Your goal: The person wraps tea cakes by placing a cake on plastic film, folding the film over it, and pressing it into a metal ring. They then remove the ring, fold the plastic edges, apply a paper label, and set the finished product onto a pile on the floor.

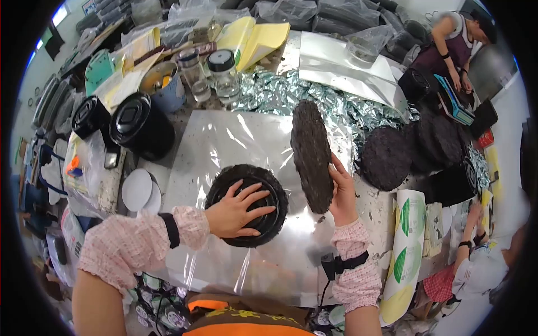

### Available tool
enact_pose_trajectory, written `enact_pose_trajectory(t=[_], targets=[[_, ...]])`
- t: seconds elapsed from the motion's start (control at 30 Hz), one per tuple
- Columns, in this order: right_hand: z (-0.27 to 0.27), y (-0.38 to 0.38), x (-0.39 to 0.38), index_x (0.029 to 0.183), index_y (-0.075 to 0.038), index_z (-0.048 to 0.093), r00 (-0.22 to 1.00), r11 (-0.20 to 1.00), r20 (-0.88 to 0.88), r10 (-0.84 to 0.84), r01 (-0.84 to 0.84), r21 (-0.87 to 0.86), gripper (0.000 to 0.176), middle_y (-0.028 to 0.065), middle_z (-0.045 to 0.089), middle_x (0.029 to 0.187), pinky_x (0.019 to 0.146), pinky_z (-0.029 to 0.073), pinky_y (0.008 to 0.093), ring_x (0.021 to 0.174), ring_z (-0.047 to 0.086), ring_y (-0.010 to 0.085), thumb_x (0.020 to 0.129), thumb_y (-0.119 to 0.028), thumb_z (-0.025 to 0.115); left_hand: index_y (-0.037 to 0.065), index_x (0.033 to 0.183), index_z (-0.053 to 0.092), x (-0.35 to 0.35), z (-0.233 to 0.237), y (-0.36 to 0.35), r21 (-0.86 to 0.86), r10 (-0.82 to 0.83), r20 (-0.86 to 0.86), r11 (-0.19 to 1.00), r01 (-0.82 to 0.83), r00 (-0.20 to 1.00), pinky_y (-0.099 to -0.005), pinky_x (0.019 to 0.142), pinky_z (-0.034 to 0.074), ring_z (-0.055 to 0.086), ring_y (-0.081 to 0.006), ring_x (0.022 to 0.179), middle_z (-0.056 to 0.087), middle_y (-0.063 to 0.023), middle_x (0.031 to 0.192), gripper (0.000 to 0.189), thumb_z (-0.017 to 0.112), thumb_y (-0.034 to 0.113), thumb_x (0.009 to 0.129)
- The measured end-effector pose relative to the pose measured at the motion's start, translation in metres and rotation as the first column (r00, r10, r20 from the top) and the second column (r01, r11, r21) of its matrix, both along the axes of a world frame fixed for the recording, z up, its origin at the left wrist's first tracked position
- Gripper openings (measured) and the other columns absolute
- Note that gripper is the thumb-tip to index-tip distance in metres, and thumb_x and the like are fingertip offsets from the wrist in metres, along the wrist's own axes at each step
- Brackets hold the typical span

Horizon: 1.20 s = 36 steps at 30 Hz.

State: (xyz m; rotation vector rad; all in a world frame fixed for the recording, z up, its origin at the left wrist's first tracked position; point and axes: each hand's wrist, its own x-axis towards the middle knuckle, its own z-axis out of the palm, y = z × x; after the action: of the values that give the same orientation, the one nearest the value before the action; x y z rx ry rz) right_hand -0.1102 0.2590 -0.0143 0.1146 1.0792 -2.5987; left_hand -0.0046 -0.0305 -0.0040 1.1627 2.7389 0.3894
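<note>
My left hand (241, 210) lies flat with fingers spread on a black round plastic disc (272, 190). A rough dark rim shows around the disc; what lies underneath is mostly hidden. In my right hand (343, 193) a dark, rough-textured pressed cake (311, 157) is gripped at its right edge and stands nearly on edge. Both are over a shiny metal sheet (196, 145) with clear plastic film on it. Further right, more dark round cakes (385, 158) lie beside a black cylinder (448, 185).
Black lidded canisters (142, 126) and white discs (137, 189) stand left. Glass jars (222, 75), a blue bucket (165, 92) and crumpled silver foil (269, 92) fill the back. A label roll (406, 241) lies right. Two people work at the right, one by a scale (455, 106).
</note>
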Motion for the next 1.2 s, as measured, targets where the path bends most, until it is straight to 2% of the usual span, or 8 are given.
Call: enact_pose_trajectory(t=[0.43, 0.53, 0.6, 0.73, 0.8, 0.87, 1.0, 1.2], targets=[[0.021, -0.021, 0.040, 0.146, 0.003, 0.042, 0.954, 0.945, -0.028, 0.297, -0.289, 0.155, 0.055, 0.0170, 0.062, 0.130, 0.099, 0.053, 0.0346, 0.116, 0.063, 0.0234, 0.094, -0.001, 0.059, 0.009, 0.135, 0.055, -0.021, -0.038, -0.008, 0.309, 0.049, 0.443, 0.929, -0.204, 0.895, -0.0518, 0.111, 0.034, 0.039, -0.0327, 0.137, 0.045, -0.0177, 0.142, 0.048, 0.054, 0.042, 0.100], [0.018, -0.043, 0.055, 0.141, 0.002, 0.049, 0.960, 0.877, -0.077, 0.270, -0.212, 0.430, 0.052, 0.0116, 0.065, 0.124, 0.095, 0.050, 0.0280, 0.108, 0.064, 0.0164, 0.091, 0.001, 0.065, 0.004, 0.135, 0.056, 0.000, -0.027, -0.040, 0.512, 0.040, 0.828, 0.349, -0.785, 0.559, -0.0405, 0.112, 0.036, 0.047, -0.0267, 0.133, 0.050, -0.0123, 0.143, 0.047, 0.049, 0.038, 0.103], [0.013, -0.055, 0.063, 0.138, 0.004, 0.050, 0.961, 0.776, -0.126, 0.246, -0.118, 0.619, 0.051, 0.0139, 0.066, 0.120, 0.094, 0.050, 0.0285, 0.107, 0.064, 0.0183, 0.090, -0.002, 0.067, 0.001, 0.135, 0.055, 0.004, -0.002, -0.048, 0.534, -0.109, 0.813, -0.254, -0.807, 0.572, -0.0352, 0.107, 0.040, 0.052, -0.0235, 0.128, 0.050, -0.0082, 0.145, 0.041, 0.052, 0.026, 0.103], [0.015, -0.077, 0.072, 0.142, 0.004, 0.045, 0.714, 0.281, -0.484, 0.506, 0.394, 0.875, 0.069, 0.0264, 0.053, 0.136, 0.105, 0.043, 0.0417, 0.125, 0.054, 0.0365, 0.087, -0.025, 0.074, 0.002, 0.137, 0.051, 0.028, -0.018, -0.044, 0.685, 0.552, 0.402, 0.349, -0.640, 0.731, -0.0355, 0.104, 0.044, 0.055, -0.0294, 0.125, 0.054, -0.0149, 0.137, 0.049, 0.061, -0.001, 0.090], [0.037, -0.090, 0.082, 0.144, 0.003, 0.042, 0.499, 0.105, -0.556, 0.665, 0.674, 0.731, 0.082, 0.0313, 0.042, 0.145, 0.111, 0.038, 0.0501, 0.134, 0.043, 0.0475, 0.084, -0.042, 0.075, 0.003, 0.135, 0.051, 0.028, -0.014, -0.038, 0.697, 0.598, 0.366, 0.331, -0.636, 0.713, -0.0383, 0.106, 0.043, 0.054, -0.0345, 0.124, 0.054, -0.0177, 0.133, 0.051, 0.061, -0.004, 0.086], [0.038, -0.108, 0.080, 0.150, 0.002, 0.034, 0.289, 0.252, -0.461, 0.839, 0.546, 0.799, 0.097, 0.0284, 0.029, 0.156, 0.120, 0.021, 0.0520, 0.147, 0.023, 0.0449, 0.085, -0.062, 0.064, 0.003, 0.134, 0.052, 0.029, -0.016, -0.034, 0.695, 0.660, 0.210, 0.418, -0.585, 0.721, -0.0389, 0.105, 0.044, 0.054, -0.0359, 0.123, 0.054, -0.0179, 0.133, 0.050, 0.061, -0.006, 0.085], [0.012, -0.126, 0.083, 0.151, 0.002, 0.033, 0.208, 0.089, -0.228, 0.951, 0.522, 0.848, 0.098, 0.0277, 0.027, 0.157, 0.120, 0.011, 0.0591, 0.150, 0.017, 0.0431, 0.087, -0.068, 0.055, -0.004, 0.140, 0.047, 0.024, 0.004, -0.025, 0.287, 0.569, -0.231, 0.815, -0.504, 0.789, -0.0478, 0.119, 0.027, 0.038, -0.0365, 0.142, 0.043, -0.0187, 0.149, 0.061, 0.059, 0.004, 0.080], [-0.008, -0.130, 0.079, 0.150, 0.001, 0.037, 0.165, -0.065, -0.011, 0.986, 0.451, 0.890, 0.094, 0.0299, 0.031, 0.155, 0.117, 0.010, 0.0665, 0.147, 0.018, 0.0493, 0.088, -0.068, 0.053, -0.006, 0.151, 0.030, -0.014, -0.005, -0.022, 0.107, -0.048, 0.044, 0.993, 0.043, 0.998, -0.0562, 0.120, 0.019, 0.027, -0.0410, 0.147, 0.030, -0.0274, 0.156, 0.091, 0.070, 0.025, 0.075]])
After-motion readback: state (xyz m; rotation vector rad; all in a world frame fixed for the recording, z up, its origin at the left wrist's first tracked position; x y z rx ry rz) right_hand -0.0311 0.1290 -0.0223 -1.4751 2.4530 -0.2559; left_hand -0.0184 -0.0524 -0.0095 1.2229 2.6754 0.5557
